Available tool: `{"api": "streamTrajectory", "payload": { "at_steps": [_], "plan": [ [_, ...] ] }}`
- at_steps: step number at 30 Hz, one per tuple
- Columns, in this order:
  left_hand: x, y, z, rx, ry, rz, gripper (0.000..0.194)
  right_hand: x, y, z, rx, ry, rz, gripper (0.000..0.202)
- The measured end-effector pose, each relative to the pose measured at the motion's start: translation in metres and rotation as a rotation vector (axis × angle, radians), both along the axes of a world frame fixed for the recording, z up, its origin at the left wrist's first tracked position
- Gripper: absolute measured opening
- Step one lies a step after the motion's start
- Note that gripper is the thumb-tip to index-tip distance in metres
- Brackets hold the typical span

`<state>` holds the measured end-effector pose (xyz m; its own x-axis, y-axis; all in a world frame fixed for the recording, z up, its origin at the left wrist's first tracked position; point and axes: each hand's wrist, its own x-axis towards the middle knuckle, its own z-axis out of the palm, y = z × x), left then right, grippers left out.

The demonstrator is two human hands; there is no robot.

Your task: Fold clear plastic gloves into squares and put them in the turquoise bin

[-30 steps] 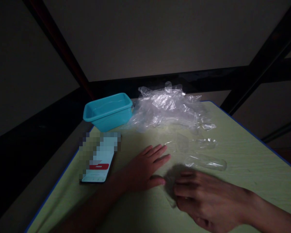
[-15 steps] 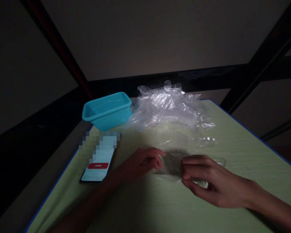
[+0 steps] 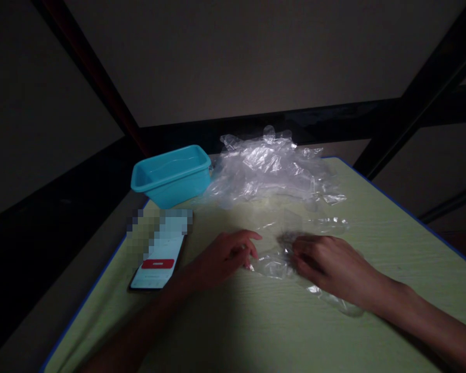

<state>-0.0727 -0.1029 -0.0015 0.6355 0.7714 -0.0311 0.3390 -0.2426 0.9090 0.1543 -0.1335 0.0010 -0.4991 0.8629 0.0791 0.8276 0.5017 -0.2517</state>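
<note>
A thin clear plastic glove [image 3: 272,267] lies on the pale green table [image 3: 256,331] between my hands. My left hand [image 3: 236,252] is at its left edge, the fingers curled and the thumb near the index finger, closed on the film's edge. Over the right part of the glove is my right hand [image 3: 322,259], palm down with bent fingers; its fingertips are dark and blurred, so what they grip is hidden. Another flat clear plastic piece [image 3: 328,224] lies just behind my right hand. Farther back sits a heap of crumpled clear plastic gloves [image 3: 267,171].
A turquoise plastic basket [image 3: 174,178] stands at the back left corner of the table. In front of it lies a phone [image 3: 159,264] with its screen lit, close to my left forearm. A wall rises behind the table.
My right hand has moved slightly up and turned more palm down. The glove's part below it has shifted toward me and shows more. My left hand has barely moved.
</note>
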Motion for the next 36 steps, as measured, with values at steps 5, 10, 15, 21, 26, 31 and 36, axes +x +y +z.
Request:
{"api": "streamTrajectory", "payload": {
  "at_steps": [5, 10, 15, 21, 26, 31, 36],
  "plan": [
    [0.001, 0.000, 0.001, 0.008, 0.034, 0.047, 0.027, 0.001, 0.003, -0.001, 0.049, -0.082, -0.057, 0.024],
    [0.001, 0.000, 0.000, 0.108, 0.131, 0.064, 0.032, 0.004, 0.004, -0.001, 0.132, -0.076, -0.051, 0.025],
    [0.003, -0.005, -0.004, 0.540, 0.222, -0.061, 0.031, 0.004, 0.002, 0.000, 0.156, 0.002, -0.016, 0.026],
    [0.014, -0.018, -0.009, 0.662, 0.418, -0.438, 0.067, 0.005, 0.006, 0.000, 0.160, 0.061, -0.056, 0.025],
    [0.017, -0.024, -0.016, 0.611, 0.431, -0.431, 0.076, 0.008, 0.008, 0.002, 0.170, 0.081, -0.101, 0.023],
    [0.018, -0.030, -0.012, 0.607, 0.410, -0.421, 0.074, 0.014, 0.013, 0.007, 0.199, 0.117, -0.173, 0.023],
    [0.012, -0.021, -0.005, 0.676, 0.483, -0.285, 0.060, 0.023, 0.019, 0.008, 0.205, 0.103, -0.110, 0.021]
  ]
}}
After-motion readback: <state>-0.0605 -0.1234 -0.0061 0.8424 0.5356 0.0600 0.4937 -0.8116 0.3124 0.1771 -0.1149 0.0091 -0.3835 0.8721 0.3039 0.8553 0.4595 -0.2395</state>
